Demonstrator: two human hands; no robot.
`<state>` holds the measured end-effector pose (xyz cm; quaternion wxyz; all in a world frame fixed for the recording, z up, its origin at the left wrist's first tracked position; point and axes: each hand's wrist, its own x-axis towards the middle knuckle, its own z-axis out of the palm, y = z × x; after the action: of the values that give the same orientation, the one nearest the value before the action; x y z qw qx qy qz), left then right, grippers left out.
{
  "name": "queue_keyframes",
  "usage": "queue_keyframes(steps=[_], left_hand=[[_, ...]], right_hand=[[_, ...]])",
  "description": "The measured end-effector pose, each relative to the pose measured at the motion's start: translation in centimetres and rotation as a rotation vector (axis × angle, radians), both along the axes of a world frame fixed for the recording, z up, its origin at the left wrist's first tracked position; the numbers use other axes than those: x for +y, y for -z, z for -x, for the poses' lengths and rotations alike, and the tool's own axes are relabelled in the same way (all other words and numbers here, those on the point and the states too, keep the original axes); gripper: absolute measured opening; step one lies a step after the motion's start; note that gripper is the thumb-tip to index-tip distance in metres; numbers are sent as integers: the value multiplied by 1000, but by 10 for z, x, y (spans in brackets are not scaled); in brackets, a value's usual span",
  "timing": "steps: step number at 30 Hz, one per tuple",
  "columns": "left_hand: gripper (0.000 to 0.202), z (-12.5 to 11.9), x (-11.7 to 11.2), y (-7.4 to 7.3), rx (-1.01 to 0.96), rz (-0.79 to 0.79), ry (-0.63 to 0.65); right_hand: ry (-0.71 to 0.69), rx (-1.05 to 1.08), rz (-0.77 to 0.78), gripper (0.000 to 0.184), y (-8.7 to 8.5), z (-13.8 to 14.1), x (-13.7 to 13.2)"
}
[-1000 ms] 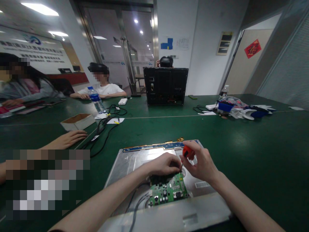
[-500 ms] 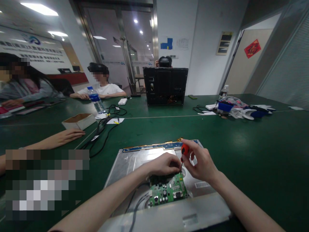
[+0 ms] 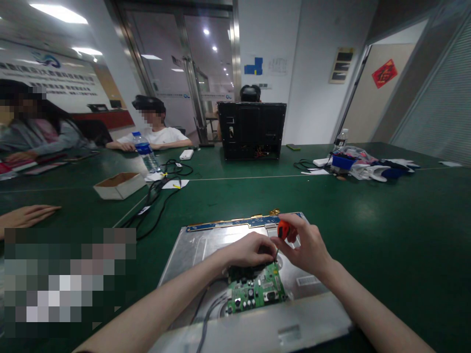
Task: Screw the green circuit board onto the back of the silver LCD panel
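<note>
A silver metal monitor back panel (image 3: 191, 250) lies flat on the green table in front of me. A green circuit board (image 3: 257, 291) sits on it near me. My left hand (image 3: 246, 251) rests curled on the far edge of the board, fingers closed by the screwdriver's tip. My right hand (image 3: 307, 247) grips a small orange-handled screwdriver (image 3: 283, 230), held upright, its thin shaft pointing down at the board's far corner. A blue strip board (image 3: 221, 225) runs along the panel's far edge.
Black cables (image 3: 154, 196), a cardboard box (image 3: 119, 185) and a water bottle (image 3: 146, 152) lie to the left. A black computer case (image 3: 252, 130) stands at the back. Gloves and bags (image 3: 368, 169) sit far right. Another person's hand (image 3: 25, 215) rests at the left edge. Two people sit behind.
The other person's hand at the left has drawn back toward the left edge. My right hand has turned the screwdriver slightly; my left hand stays put.
</note>
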<state>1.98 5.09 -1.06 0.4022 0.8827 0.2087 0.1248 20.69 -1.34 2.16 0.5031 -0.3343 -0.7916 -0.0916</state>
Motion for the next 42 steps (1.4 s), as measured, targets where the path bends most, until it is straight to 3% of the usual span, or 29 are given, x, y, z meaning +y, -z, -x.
queue_keyframes(steps=[10, 19, 24, 33, 42], left_hand=[[14, 2, 1, 2, 14, -14, 13], [8, 0, -1, -1, 8, -12, -5], [8, 0, -2, 0, -4, 1, -2], [7, 1, 1, 2, -2, -6, -3], [8, 0, 0, 0, 9, 1, -3]], right_hand=[[74, 37, 13, 26, 1, 1, 0], [98, 65, 47, 34, -5, 3, -3], [46, 65, 49, 45, -5, 5, -3], [69, 64, 57, 29, 2, 1, -1], [-4, 161, 177, 30, 6, 4, 0]])
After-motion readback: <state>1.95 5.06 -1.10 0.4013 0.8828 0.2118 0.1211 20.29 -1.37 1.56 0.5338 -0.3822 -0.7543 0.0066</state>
